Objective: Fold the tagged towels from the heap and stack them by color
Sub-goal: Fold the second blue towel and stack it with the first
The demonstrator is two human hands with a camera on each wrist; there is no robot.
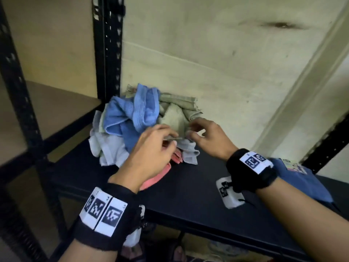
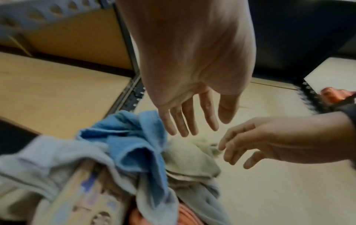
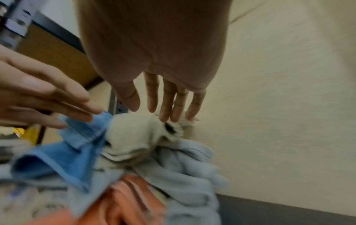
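A heap of crumpled towels lies on the black shelf against the wall: a blue towel, a beige towel, a pale grey towel and a pink towel underneath. Both hands hover over the beige towel. My left hand has straight fingers just above it and holds nothing. My right hand touches the top of the beige towel with straight fingertips. The blue towel lies left of it.
One folded dark blue towel with a tag lies at the shelf's right end. A white marker block sits near my right wrist. A black rack upright and a wooden shelf stand to the left; the wall is close behind.
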